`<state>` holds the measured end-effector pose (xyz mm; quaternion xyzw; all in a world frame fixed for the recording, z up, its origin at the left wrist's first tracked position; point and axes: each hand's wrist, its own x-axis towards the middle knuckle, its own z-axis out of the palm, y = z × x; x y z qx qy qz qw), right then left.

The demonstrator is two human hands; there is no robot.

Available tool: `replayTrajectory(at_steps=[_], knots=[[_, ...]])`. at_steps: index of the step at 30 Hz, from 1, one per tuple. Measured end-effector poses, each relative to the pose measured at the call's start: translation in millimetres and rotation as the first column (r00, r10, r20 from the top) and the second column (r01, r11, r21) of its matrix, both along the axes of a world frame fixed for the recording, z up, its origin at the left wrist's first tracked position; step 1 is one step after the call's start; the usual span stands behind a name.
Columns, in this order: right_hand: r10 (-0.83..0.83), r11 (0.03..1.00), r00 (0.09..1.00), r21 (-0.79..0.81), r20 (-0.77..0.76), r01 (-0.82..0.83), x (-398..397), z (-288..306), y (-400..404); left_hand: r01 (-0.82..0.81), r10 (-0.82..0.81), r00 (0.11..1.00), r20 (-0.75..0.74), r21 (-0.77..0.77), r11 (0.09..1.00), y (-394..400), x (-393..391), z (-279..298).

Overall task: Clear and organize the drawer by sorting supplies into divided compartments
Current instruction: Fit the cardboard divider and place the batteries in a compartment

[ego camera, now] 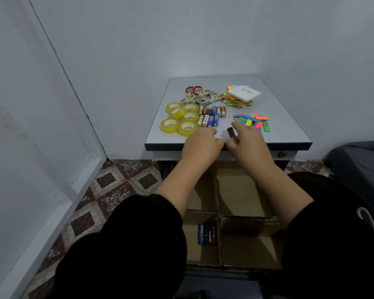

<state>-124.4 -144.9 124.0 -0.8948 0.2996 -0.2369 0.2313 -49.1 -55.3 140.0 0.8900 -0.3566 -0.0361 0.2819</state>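
On the small grey table (279,117) lie several batteries (211,116), yellow tape rolls (180,119), scissors (200,96), a stack of sticky notes (241,96) and coloured paper strips (252,121). My right hand (249,139) holds a dark brown battery (232,134) near the table's front edge. My left hand (202,143) reaches to the near end of the battery pile, its fingertips hidden. Below, the open drawer holds a cardboard divider (218,203). Several batteries (207,234) lie in its near left compartment.
A white wall corner and a door frame stand at the left. Patterned floor tiles (117,186) show beside the table. A dark grey object (363,160) sits at the right. The drawer's other compartments show bare cardboard.
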Motion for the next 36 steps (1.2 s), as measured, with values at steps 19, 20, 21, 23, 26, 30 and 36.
replayTrajectory(at_steps=[19,20,21,23,26,30,36], knots=[[-0.112,0.673,0.965,0.733,0.238,-0.103,-80.9,-79.2,57.2,0.314,-0.080,0.718,-0.692,0.220,0.924,113.2,-52.9,-121.2],[-0.114,0.664,0.962,0.740,0.248,-0.112,-81.6,-79.6,56.7,0.318,-0.081,0.715,-0.694,0.219,0.922,110.9,-53.9,-123.5],[-0.113,0.656,0.960,0.744,0.256,-0.122,-82.3,-79.9,56.3,0.323,-0.085,0.714,-0.695,0.219,0.921,108.6,-55.2,-125.7],[-0.102,0.649,0.958,0.748,0.268,-0.140,-82.9,-80.6,55.6,0.339,-0.102,0.728,-0.678,0.227,0.913,104.9,-59.0,-127.9],[-0.090,0.649,0.960,0.747,0.267,-0.147,-82.4,-80.9,55.6,0.394,-0.161,0.784,-0.599,0.281,0.875,100.7,-65.5,-126.2],[-0.076,0.664,0.962,0.733,0.262,-0.148,-81.4,-81.0,55.7,0.420,-0.171,0.785,-0.596,0.309,0.853,98.3,-69.0,-121.9],[-0.076,0.665,0.963,0.733,0.258,-0.144,-81.5,-80.8,56.0,0.447,-0.219,0.829,-0.514,0.377,0.811,97.7,-71.8,-118.5]])
